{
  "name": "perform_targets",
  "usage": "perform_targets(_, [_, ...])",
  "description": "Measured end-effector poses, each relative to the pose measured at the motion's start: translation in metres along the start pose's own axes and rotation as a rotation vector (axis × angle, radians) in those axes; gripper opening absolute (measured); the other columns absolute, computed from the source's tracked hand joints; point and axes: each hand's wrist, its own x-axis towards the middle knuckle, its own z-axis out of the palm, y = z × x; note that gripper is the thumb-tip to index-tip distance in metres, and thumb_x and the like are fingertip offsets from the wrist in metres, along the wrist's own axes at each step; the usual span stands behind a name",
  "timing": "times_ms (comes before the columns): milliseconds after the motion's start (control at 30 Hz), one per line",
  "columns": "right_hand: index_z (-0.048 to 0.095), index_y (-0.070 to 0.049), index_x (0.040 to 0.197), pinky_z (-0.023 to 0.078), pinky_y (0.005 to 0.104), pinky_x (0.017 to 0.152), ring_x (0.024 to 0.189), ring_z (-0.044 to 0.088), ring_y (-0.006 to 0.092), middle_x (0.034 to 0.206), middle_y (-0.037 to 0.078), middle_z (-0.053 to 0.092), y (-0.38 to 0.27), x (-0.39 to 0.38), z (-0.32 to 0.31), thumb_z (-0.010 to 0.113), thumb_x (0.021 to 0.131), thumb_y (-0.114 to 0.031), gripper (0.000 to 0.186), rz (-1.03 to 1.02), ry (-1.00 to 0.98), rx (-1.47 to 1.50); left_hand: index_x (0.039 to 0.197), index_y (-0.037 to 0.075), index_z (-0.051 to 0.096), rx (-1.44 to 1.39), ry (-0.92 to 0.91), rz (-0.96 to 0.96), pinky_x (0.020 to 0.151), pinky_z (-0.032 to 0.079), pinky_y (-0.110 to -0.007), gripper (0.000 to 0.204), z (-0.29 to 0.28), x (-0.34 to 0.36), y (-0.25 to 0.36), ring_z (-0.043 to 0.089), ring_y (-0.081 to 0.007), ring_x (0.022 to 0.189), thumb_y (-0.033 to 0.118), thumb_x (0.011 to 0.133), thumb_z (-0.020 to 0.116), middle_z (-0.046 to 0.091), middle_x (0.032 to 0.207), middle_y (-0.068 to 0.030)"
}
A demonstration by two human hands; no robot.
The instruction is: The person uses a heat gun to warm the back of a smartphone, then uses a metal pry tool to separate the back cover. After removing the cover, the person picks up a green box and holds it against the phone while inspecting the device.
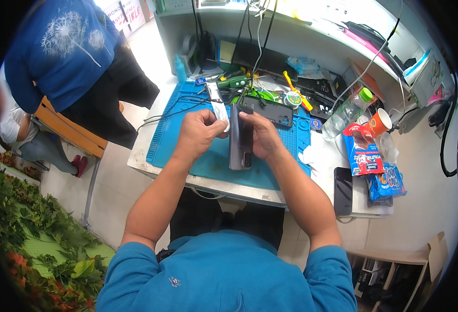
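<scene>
My left hand [202, 131] is closed, its thumb and fingers pinching a narrow white strip [219, 109] that looks like paper or cloth. In my right hand [264, 136] is a dark, glossy smartphone [241, 144], held upright along its right edge with the thumb across its upper part. The strip is close to the phone's upper left edge; whether they touch I cannot tell. Both hands are over a blue work mat [198, 162]. Behind the phone lies a dark phone-shaped part [271, 113], partly hidden by the phone and my right hand.
Tools and cables crowd the mat's far side, with a green-handled tool [232, 82] and a yellow brush [296, 91]. A plastic bottle [346, 114], paper cup [380, 122], snack packets [363, 148] and another phone [343, 191] are at right. A person in blue [65, 52] stands left.
</scene>
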Motion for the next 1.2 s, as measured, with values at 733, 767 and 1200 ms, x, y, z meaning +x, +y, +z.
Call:
perform_targets(733, [0.053,-0.002,0.123,0.056,0.0300,0.085,0.096,0.065,0.0133,0.109,0.007,0.067,0.025,0.002,0.010,0.069,0.105,-0.013,0.027,-0.381,0.159,-0.201,0.078,-0.002,0.069,0.348,0.151,0.169,0.057,0.048,-0.030,0.027,0.009,-0.005,-0.012,0.060,-0.0095,0.060,0.018,0.092,0.079,0.071,0.067,-0.0082])
perform_targets(767, [0.052,-0.002,0.122,0.056,0.0296,0.084,0.095,0.065,0.0132,0.109,0.007,0.066,0.025,0.001,0.011,0.069,0.104,-0.013,0.027,-0.389,0.174,-0.218,0.078,-0.002,0.069,0.334,0.155,0.171,0.057,0.048,-0.030,0.027,0.011,-0.005,-0.013,0.060,-0.0096,0.059,0.018,0.092,0.079,0.071,0.067,-0.0084])
perform_targets(1200, [0.051,0.000,0.128,0.057,0.0334,0.087,0.098,0.067,0.0182,0.115,0.012,0.066,0.019,0.001,0.010,0.070,0.098,-0.008,0.037,-0.282,0.202,-0.161,0.097,-0.002,0.074,-0.134,0.024,-0.081,0.078,0.062,-0.029,0.019,0.004,-0.001,-0.025,0.072,-0.0137,0.079,0.016,0.100,0.077,0.075,0.091,-0.0073])
